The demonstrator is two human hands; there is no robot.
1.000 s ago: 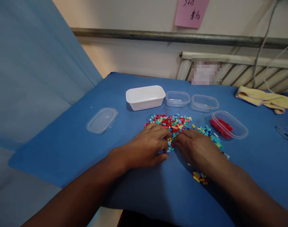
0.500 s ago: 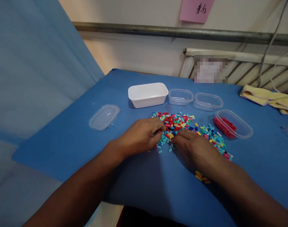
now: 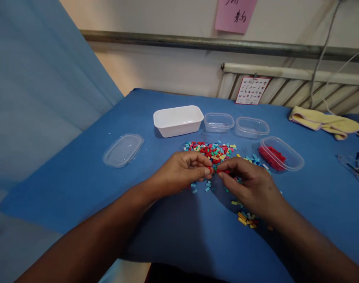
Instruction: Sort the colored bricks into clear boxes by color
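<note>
My left hand (image 3: 183, 173) pinches a small red toy brick (image 3: 209, 168) between thumb and fingers. Close beside it, my right hand (image 3: 251, 182) is closed on red brick pieces (image 3: 223, 171); how many I cannot tell. Both hands are over a loose pile of tiny coloured bricks (image 3: 208, 148) on the blue table. Part of the pile is hidden behind my hands. A clear tub (image 3: 295, 159) at the right holds red bricks (image 3: 272, 157). Several yellow bricks (image 3: 243, 218) lie nearer me, by my right wrist.
Along the back stand a white tray (image 3: 179, 127) and two clear tubs (image 3: 219, 127) (image 3: 252, 133). A clear lid (image 3: 124, 150) lies at left. To the right are a yellow cloth (image 3: 323, 122) and glasses (image 3: 354, 169). A radiator (image 3: 288, 86) is behind the table.
My hands have come up from the pile and closer together, with red bricks now visible in the fingers. The view has shifted slightly to the right.
</note>
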